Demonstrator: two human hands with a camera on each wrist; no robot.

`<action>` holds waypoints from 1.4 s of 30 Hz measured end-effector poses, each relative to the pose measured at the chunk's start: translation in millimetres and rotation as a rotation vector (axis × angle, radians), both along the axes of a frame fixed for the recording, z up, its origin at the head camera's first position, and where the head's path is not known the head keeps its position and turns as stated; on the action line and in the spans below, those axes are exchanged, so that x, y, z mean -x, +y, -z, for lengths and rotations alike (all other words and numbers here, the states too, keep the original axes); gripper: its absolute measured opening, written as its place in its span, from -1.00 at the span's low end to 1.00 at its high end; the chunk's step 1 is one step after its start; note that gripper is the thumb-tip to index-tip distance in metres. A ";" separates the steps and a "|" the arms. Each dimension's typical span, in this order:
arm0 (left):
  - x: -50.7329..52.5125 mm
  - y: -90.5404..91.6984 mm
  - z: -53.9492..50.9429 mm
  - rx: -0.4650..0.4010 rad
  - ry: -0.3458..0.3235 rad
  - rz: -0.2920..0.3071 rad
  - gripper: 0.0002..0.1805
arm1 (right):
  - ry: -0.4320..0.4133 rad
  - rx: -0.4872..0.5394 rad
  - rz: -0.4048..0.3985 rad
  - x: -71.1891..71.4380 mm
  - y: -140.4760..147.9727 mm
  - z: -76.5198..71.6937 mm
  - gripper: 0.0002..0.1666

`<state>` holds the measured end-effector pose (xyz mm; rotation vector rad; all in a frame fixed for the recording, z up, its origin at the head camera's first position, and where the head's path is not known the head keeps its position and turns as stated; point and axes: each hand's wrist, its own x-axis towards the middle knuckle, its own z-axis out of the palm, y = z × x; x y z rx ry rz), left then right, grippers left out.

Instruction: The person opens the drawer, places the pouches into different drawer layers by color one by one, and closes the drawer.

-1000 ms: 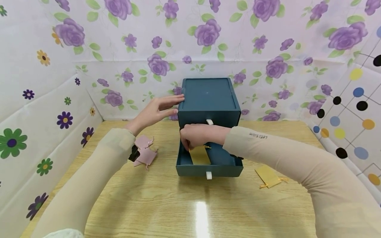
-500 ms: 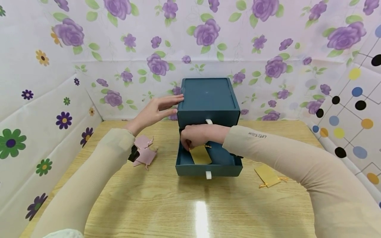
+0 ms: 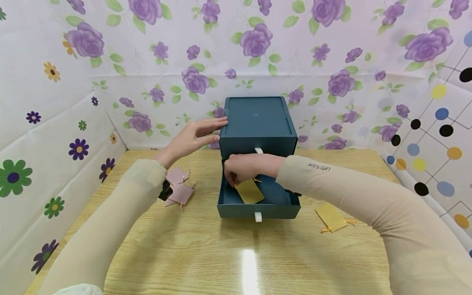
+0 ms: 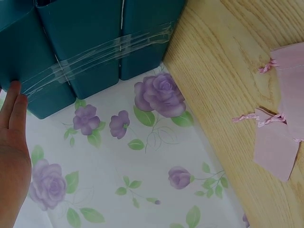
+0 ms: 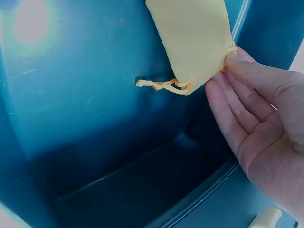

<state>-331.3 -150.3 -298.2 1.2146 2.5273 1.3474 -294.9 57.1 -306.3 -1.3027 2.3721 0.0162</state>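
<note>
Cabinet [image 3: 258, 116] seemingly steadied by my straight-fingered left hand [image 3: 193, 134] at nine o'clock, my right hand [image 3: 241, 168] pinches a yellow pouch [image 3: 250, 192].

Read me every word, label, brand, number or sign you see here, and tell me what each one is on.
"Let's Slim", upside down in the head view, on the right sleeve; the second word is small, so its spelling is uncertain.
No other readable text: none shows on the blue drawer unit, yellow pouch or pink pouches.
</note>
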 end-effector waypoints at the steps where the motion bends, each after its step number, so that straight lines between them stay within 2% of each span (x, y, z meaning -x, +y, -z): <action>1: 0.2 0.0 0.1 0.003 0.002 -0.001 -0.48 | 0.000 0.000 0.002 0.0 0.0 0.3 -0.86; 13: 1.9 1.7 1.6 0.005 0.005 0.009 -0.48 | 0.013 0.010 0.013 -2.0 2.2 0.2 -0.84; 24: 0.7 1.4 0.9 -0.011 -0.007 0.006 -0.49 | 0.035 0.051 0.026 -12.4 7.2 -14.9 -0.69; 28: 0.6 0.7 0.7 -0.016 -0.011 0.001 -0.49 | 0.036 0.091 0.032 -20.8 12.1 -22.0 -0.69; 34: 0.3 1.4 0.0 -0.007 -0.014 -0.004 -0.49 | 0.047 0.190 0.031 -40.8 26.2 -36.3 -0.70; 42: -0.5 0.1 0.0 0.006 -0.003 -0.018 -0.49 | 0.100 0.292 0.044 -66.3 51.8 -53.9 -0.70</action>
